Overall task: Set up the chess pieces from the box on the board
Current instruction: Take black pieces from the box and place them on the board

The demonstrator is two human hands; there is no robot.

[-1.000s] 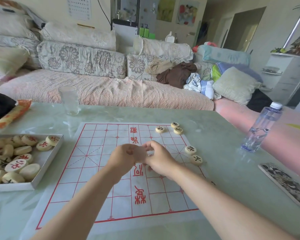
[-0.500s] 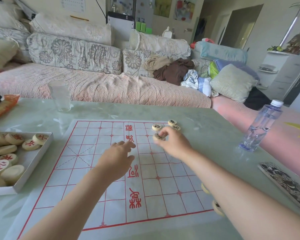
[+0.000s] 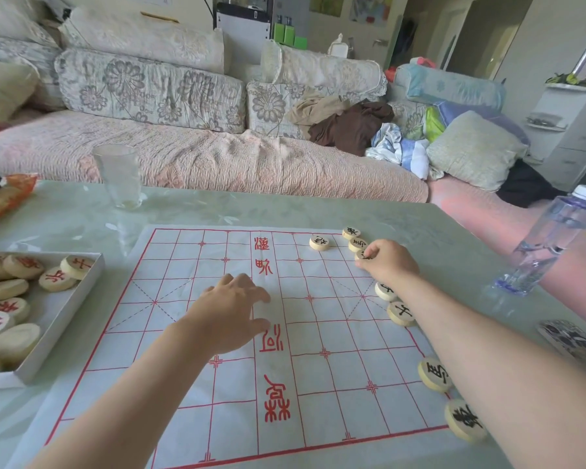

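1. Partly hidden under the right hand [image 3: 388,262], a black-marked piece [image 3: 362,254] lies flat on the right edge line of the board [image 3: 318,401], towards its far corner. Being a round disc it has no long axis, and its lettered face points up.
2. The right hand's fingertips are curled down and pinch this piece. The knuckles are raised, and the forearm reaches in along the board's right edge.
3. The left hand [image 3: 232,313] is palm down over the middle of the board, just left of the lettered river band, with its fingers loose and slightly apart and nothing in them. Whether it touches the sheet cannot be told.
4. The river band runs from the board's near edge to its far edge.
5. Six more black pieces [image 3: 401,313] lie face up along the same right edge, and a seventh piece [image 3: 319,242] sits one line inward near the far edge.
6. Left of the board, an open white box [image 3: 65,319] holds the red-marked pieces [image 3: 56,278] in a loose heap.
7. Beyond the board's far left corner stands a clear glass [image 3: 119,176], and well to the right a water bottle [image 3: 548,242] stands upright on the table [image 3: 217,208].
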